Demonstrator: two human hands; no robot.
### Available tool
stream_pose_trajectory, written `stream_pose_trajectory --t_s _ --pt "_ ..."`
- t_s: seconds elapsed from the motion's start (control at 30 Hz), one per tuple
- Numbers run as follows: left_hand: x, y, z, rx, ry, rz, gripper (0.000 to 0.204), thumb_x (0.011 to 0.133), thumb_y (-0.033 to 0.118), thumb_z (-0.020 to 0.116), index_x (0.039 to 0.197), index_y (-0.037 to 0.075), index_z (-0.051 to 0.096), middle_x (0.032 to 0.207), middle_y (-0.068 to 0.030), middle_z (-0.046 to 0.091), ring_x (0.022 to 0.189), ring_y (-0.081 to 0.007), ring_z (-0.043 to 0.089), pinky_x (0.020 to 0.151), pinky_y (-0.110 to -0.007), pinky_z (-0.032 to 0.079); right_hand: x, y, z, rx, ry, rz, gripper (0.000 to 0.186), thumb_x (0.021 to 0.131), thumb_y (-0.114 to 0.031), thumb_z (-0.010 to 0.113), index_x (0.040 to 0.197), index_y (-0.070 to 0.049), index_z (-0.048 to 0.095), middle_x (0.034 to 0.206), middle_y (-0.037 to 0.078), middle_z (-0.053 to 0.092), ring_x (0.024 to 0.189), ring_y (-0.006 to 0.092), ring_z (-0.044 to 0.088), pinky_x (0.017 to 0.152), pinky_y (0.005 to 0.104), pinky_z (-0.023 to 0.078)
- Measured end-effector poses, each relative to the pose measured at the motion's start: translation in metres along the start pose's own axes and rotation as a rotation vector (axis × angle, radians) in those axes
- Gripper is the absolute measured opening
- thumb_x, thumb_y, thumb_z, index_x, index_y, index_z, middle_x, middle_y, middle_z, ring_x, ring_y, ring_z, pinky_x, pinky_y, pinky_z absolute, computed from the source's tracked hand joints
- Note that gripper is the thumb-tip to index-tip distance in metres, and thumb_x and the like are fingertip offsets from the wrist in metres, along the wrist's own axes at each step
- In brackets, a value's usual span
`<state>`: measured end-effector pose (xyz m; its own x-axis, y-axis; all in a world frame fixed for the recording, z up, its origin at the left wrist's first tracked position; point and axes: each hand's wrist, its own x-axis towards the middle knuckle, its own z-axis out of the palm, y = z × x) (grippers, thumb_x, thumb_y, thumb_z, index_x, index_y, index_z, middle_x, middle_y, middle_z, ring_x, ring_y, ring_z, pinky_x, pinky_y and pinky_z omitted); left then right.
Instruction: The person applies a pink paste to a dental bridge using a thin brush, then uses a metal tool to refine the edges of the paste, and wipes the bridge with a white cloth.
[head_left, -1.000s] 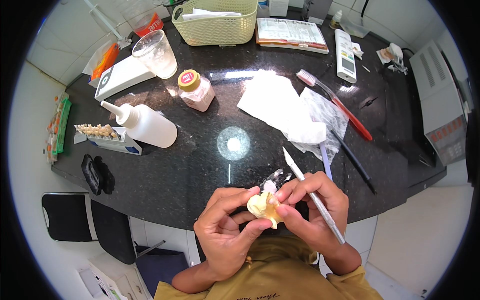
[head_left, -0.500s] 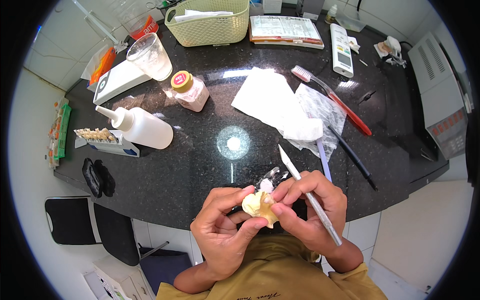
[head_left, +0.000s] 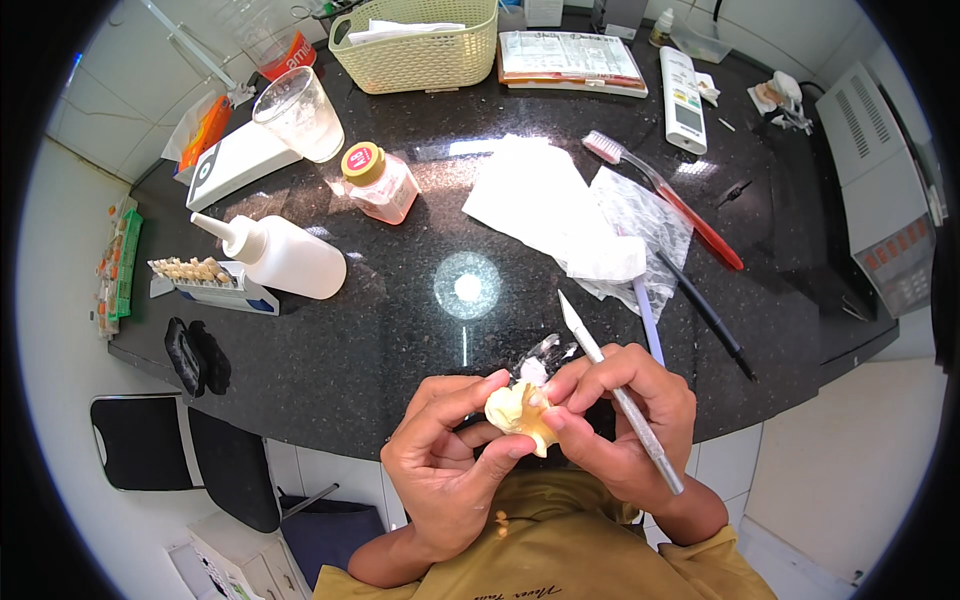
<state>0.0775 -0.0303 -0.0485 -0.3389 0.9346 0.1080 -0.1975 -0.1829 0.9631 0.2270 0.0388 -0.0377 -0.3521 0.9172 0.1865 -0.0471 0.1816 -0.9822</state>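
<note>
A small, pale yellow dental cast [head_left: 512, 408] of irregular shape is held near the counter's front edge. My left hand [head_left: 445, 455] is closed on its left side, thumb below and fingertips above. From the right, the thumb and fingers of my right hand [head_left: 630, 420] pinch the same cast. That hand also keeps a silver craft knife [head_left: 640, 432] across its fingers, its pointed blade away from me and its handle end toward me. Just beyond the cast, white powder [head_left: 533, 372] lies on the counter. Small yellowish crumbs [head_left: 502, 522] show in front of my shirt.
Paper sheets [head_left: 530, 195], a red toothbrush [head_left: 690, 218] and a dark thin tool [head_left: 710, 320] lie to the right. A squeeze bottle [head_left: 295, 258], a gold-lidded jar [head_left: 385, 190] and a glass [head_left: 300, 115] stand left. Behind is a woven basket [head_left: 420, 60].
Small yellowish crumbs now show in front of my shirt, below the cast. The cast has tilted very slightly; both hands keep their hold in nearly the same place.
</note>
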Motion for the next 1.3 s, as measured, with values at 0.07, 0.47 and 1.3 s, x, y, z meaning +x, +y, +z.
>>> stream_pose_trajectory --t_s 0.07,0.47,1.3 --pt "0.0 0.0 -0.0001 0.001 0.0 0.0 0.043 0.078 -0.006 0.077 0.118 -0.007 0.063 0.117 -0.0164 0.055 0.105 -0.0227 0.064 0.088 -0.032 0.063 0.0001 -0.0003 0.0002 -0.004 0.002 -0.002 0.018 0.078 0.001 0.078 0.084 -0.001 0.061 0.087 0.011 0.07 0.07 0.0082 0.063 0.062 0.0214 0.052" --pt "-0.0007 -0.0001 0.0004 0.019 0.0 0.006 0.043 0.078 -0.009 0.075 0.119 -0.007 0.062 0.117 -0.0165 0.055 0.106 -0.0235 0.064 0.089 -0.032 0.062 0.0012 0.0005 0.002 -0.063 0.021 -0.07 0.018 0.076 0.002 0.078 0.084 -0.002 0.062 0.089 0.011 0.07 0.066 0.0087 0.061 0.059 0.0225 0.05" --pt "-0.0012 -0.0018 0.0002 0.003 0.006 0.023 0.042 0.077 -0.01 0.076 0.116 -0.007 0.062 0.116 -0.0168 0.055 0.105 -0.0221 0.063 0.089 -0.032 0.062 0.0009 -0.0012 0.0032 -0.079 0.03 -0.083 0.019 0.076 0.002 0.079 0.082 -0.002 0.062 0.087 0.011 0.071 0.066 0.0092 0.063 0.059 0.0227 0.052"
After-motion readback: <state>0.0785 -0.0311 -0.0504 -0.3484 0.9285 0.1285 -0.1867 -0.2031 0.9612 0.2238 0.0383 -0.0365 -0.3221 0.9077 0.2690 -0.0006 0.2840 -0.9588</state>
